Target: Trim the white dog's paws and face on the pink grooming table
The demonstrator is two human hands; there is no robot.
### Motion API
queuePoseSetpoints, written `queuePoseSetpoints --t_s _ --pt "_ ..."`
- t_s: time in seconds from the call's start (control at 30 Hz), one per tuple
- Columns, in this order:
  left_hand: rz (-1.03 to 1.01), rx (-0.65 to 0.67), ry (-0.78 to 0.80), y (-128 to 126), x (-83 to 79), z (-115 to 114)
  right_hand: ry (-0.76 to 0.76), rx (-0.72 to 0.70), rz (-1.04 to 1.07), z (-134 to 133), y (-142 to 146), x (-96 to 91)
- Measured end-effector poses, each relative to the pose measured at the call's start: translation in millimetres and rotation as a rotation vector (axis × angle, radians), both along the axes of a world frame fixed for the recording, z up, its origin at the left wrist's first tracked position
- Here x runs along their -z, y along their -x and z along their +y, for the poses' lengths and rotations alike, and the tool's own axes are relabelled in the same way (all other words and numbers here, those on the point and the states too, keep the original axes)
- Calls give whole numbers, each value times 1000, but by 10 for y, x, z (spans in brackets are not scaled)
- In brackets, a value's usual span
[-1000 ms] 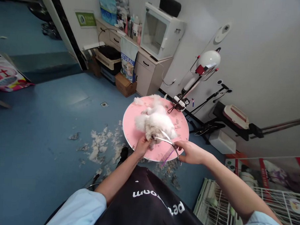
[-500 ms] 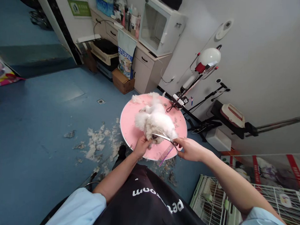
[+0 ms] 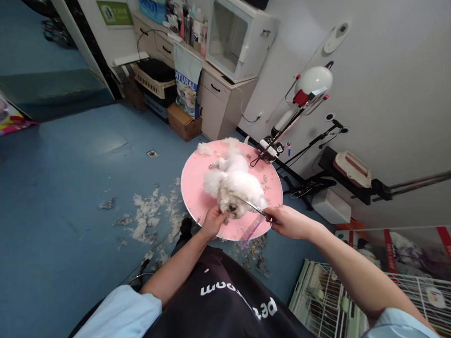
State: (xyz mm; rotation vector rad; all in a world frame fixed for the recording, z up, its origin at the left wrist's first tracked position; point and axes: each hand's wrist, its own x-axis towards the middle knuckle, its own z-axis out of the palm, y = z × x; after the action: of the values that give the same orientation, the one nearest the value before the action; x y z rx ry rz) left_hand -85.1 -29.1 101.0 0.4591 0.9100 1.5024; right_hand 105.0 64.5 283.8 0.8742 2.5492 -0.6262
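A small white fluffy dog (image 3: 235,184) lies on a round pink table (image 3: 195,180), its face toward me. My left hand (image 3: 211,221) is closed under the dog's chin and holds its head. My right hand (image 3: 287,221) grips a pair of silver scissors (image 3: 254,206), whose blades point left and touch the fur beside the dog's face. A purple comb (image 3: 249,231) lies on the table's near edge, just below the scissors.
Clumps of cut white fur (image 3: 148,215) litter the blue floor left of the table. A dryer on a stand (image 3: 309,85) rises behind the table. A cabinet (image 3: 217,96) with a white box stands at the back. A wire cage (image 3: 339,308) sits at lower right.
The scissors' blades have drawn back from across the dog's muzzle to the right side of its face, and closed. My left hand stays under the chin.
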Motion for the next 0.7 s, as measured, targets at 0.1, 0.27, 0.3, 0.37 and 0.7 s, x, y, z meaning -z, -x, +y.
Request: queuePoseSetpoints --t_s 0.1,0.27,0.3,0.37,0.7 --pt "1 -9 13 1 -8 2 34 212 142 -7 -39 125" --pt "0 25 27 9 -13 16 292 534 388 -238 -237 281" --pt "2 29 27 11 -10 21 310 481 377 -307 -291 278" --pt "9 29 19 16 -4 33 335 369 316 -436 -385 254" --pt "14 3 -71 50 -14 87 298 284 271 -424 -269 335"
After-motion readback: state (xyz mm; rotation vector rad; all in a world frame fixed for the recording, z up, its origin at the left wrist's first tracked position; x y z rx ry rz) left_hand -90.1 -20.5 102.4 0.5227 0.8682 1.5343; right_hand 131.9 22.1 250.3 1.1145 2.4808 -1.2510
